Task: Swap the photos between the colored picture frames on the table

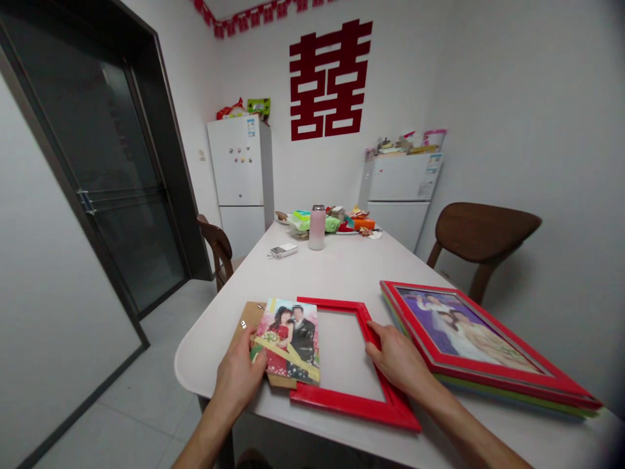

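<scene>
My left hand [241,374] grips a printed photo of a couple [291,339] at its lower left corner, together with a brown backing board [250,319] beneath it. The photo overlaps the left side of an empty red picture frame [351,400] lying flat on the white table [342,267]. My right hand [398,361] rests on the frame's right bar, fingers curled over it.
A stack of framed pictures [481,342], red frame on top, lies to the right. A pink bottle [317,227], a small device [284,251] and clutter sit at the table's far end. Wooden chairs [481,234] stand on both sides; two white fridges [241,176] line the back wall.
</scene>
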The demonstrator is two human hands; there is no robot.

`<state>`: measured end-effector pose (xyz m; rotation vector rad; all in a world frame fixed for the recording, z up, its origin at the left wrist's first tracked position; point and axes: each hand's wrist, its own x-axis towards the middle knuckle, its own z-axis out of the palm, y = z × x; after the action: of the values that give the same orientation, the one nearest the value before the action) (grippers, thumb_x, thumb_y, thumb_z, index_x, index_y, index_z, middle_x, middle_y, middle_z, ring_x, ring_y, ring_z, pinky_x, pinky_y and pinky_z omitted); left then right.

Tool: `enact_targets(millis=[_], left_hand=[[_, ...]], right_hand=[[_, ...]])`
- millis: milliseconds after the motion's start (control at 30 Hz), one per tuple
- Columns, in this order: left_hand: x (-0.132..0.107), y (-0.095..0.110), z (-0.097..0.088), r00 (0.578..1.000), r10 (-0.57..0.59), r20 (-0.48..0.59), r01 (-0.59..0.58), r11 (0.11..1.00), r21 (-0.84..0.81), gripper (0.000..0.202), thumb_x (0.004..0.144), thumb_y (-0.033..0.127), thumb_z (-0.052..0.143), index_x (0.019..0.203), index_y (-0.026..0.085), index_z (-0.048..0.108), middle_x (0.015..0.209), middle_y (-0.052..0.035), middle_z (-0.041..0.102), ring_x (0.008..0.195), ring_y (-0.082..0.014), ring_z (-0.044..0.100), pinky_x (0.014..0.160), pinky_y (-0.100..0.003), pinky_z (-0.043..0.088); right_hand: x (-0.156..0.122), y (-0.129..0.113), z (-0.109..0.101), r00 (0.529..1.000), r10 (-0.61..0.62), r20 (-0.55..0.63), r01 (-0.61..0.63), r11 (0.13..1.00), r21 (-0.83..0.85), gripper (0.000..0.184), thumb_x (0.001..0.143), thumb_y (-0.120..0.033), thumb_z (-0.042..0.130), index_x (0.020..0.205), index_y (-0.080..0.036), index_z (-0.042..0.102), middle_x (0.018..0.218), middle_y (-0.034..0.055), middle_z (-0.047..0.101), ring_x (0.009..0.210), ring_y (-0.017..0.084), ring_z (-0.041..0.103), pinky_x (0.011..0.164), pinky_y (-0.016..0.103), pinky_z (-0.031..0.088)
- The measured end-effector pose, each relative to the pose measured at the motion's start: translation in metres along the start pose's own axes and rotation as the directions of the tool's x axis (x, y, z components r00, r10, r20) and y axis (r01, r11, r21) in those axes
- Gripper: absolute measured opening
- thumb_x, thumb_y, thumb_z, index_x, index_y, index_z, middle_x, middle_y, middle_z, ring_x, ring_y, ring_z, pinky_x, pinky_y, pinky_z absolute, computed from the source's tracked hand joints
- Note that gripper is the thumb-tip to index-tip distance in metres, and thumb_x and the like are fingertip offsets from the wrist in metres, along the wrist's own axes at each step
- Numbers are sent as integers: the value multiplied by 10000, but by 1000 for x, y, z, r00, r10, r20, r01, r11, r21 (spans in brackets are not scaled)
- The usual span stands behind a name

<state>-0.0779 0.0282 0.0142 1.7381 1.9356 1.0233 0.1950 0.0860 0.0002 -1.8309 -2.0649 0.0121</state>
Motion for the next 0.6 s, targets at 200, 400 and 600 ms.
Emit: enact_targets(millis=[200, 400, 600], left_hand=[[-3, 8, -4, 998, 45, 54, -56, 972, 227, 377, 745, 282, 422, 1114, 207, 430, 1000, -59, 582, 900, -212, 542, 722, -285, 388], [-5, 5, -3, 995, 91, 35, -98, 936, 337, 400, 746, 283, 423, 1132, 177, 412, 1035, -75, 557, 933, -206, 513, 747, -284, 382], [-7, 7, -3, 983, 184, -4, -170, 916, 364, 357, 730, 242, 445, 1080, 169, 457, 1006, -70, 556, 922, -212, 495, 773, -317, 385]], right_hand=[[-1, -1, -1, 999, -34, -40, 33, 999, -26, 386, 700, -180, 413, 1046, -68, 542, 911, 156, 572, 831, 232, 531, 772, 329, 374], [-3, -32, -4, 995, -66, -74, 87, 941, 328, 424, 697, -212, 412, 1090, -88, 510, 1050, 139, 550, 906, 205, 518, 820, 331, 378], [2, -68, 11, 959, 14, 283, -233, 607, 759, 534, 690, -235, 425, 1192, -59, 374, 628, 20, 586, 496, 113, 517, 472, 231, 410]])
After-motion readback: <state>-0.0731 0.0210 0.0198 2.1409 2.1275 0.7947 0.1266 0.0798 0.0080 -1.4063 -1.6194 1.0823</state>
